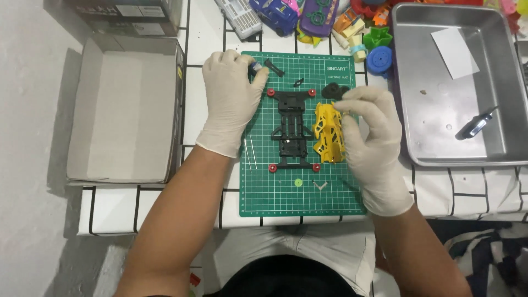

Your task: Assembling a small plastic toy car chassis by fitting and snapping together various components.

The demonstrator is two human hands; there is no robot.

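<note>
Both hands wear pale latex gloves over a green cutting mat (286, 192). My left hand (231, 99) rests at the mat's upper left corner, with its thumb and fingers pinching a small dark blue part (255, 68). My right hand (371, 137) is at the mat's right edge, fingertips closed on a small black piece (333, 91). A black toy car chassis (291, 129) with red rollers lies flat in the mat's middle. A yellow car body shell (328, 132) lies right of it, against my right hand.
An open cardboard box (124, 107) stands at the left. A steel tray (456, 82) at the right holds a screwdriver (476, 124) and a white paper. Colourful toy parts (330, 22) crowd the back. Thin metal rods (250, 153) and a green gear (298, 182) lie on the mat.
</note>
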